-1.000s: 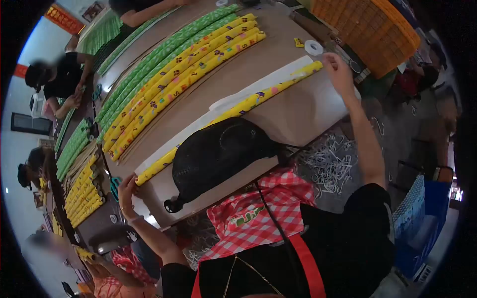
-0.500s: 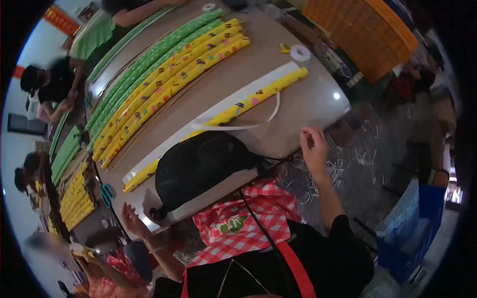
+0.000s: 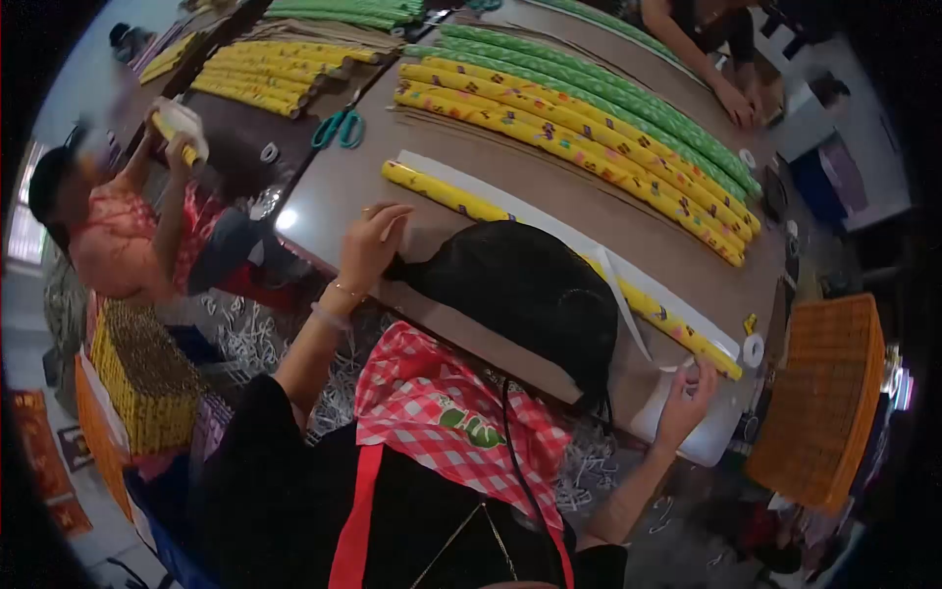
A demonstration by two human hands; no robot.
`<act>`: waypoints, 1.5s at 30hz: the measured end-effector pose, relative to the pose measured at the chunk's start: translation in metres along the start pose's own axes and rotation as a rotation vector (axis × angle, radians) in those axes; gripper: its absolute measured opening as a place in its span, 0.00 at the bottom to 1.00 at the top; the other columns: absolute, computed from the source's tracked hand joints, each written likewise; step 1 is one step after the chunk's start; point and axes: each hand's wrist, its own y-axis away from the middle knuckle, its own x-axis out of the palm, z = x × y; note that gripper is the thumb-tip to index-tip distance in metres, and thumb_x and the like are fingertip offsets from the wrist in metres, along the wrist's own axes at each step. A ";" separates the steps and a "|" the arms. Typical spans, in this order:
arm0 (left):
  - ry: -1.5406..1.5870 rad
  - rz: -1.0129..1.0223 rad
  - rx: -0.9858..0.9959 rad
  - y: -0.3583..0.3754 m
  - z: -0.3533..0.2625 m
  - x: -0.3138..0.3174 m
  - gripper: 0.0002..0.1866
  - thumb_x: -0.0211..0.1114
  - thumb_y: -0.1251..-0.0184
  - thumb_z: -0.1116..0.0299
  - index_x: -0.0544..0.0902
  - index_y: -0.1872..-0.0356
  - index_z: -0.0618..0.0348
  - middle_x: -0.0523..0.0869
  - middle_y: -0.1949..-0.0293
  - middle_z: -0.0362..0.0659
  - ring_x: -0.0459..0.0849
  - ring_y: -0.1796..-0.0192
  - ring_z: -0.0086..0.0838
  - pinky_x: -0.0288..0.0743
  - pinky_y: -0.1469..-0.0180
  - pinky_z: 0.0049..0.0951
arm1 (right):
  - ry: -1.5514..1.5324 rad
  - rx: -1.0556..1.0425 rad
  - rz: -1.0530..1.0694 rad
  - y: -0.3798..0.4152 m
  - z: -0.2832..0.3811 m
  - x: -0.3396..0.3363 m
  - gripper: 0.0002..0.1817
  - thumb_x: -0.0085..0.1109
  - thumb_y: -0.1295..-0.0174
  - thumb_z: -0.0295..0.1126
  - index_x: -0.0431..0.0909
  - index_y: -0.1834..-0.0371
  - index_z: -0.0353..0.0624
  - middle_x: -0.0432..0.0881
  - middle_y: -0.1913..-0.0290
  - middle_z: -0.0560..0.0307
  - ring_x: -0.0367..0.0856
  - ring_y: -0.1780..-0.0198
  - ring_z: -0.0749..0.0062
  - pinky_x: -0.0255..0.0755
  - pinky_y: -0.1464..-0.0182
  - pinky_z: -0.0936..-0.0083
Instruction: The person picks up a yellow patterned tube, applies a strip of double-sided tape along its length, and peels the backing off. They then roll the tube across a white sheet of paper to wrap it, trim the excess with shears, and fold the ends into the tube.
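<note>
A black mesh cap [image 3: 520, 285], seen from above, covers part of the table's near edge and the middle of a yellow patterned roll [image 3: 451, 195]. The roll lies along a white sheet edge [image 3: 721, 337]. Left of the cap, my left hand [image 3: 373, 245] is raised with bent fingers apart, holding nothing. My right hand [image 3: 684, 404] is near the roll's right end, its fingertips closed at the end of a narrow white strip [image 3: 625, 304]. The strip curves from the roll toward these fingers.
Several yellow rolls [image 3: 579, 147] and green rolls [image 3: 599, 88] lie farther back. Teal scissors [image 3: 339, 130] rest at the left, and a white tape roll [image 3: 753, 349] at the right. A co-worker [image 3: 128, 226] sits left; another person's hand [image 3: 736, 103] is across the table. Orange crates [image 3: 819, 393] stand right.
The view has swung round, so the table appears turned. My right hand has come to the roll's right end and the white strip. My left hand is raised beside the roll's left end.
</note>
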 end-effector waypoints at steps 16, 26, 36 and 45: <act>-0.146 0.321 0.273 -0.053 0.022 0.040 0.17 0.65 0.48 0.67 0.77 0.55 0.54 0.78 0.53 0.42 0.75 0.48 0.37 0.69 0.46 0.34 | 0.348 -0.301 0.371 -0.062 -0.011 0.003 0.19 0.61 0.49 0.29 0.74 0.51 0.44 0.78 0.51 0.54 0.74 0.52 0.56 0.65 0.49 0.63; -0.153 0.248 0.258 -0.046 0.010 0.040 0.15 0.64 0.50 0.66 0.76 0.59 0.52 0.78 0.55 0.40 0.75 0.49 0.36 0.68 0.46 0.34 | 0.426 -0.276 0.355 -0.068 -0.014 0.000 0.14 0.60 0.47 0.31 0.75 0.56 0.46 0.78 0.54 0.60 0.75 0.55 0.61 0.64 0.54 0.65; -0.186 0.279 0.285 -0.046 0.000 0.037 0.17 0.66 0.52 0.68 0.76 0.57 0.53 0.78 0.55 0.40 0.75 0.49 0.36 0.68 0.47 0.34 | 0.446 -0.315 0.270 -0.067 -0.023 0.001 0.16 0.61 0.49 0.28 0.75 0.56 0.43 0.79 0.54 0.55 0.76 0.54 0.57 0.67 0.54 0.64; -0.007 0.322 0.204 -0.049 -0.009 0.026 0.19 0.65 0.45 0.70 0.75 0.50 0.56 0.76 0.49 0.44 0.74 0.49 0.42 0.69 0.48 0.37 | 0.287 -0.288 0.284 -0.072 -0.024 0.001 0.18 0.62 0.49 0.31 0.75 0.53 0.48 0.77 0.51 0.59 0.74 0.51 0.62 0.66 0.52 0.66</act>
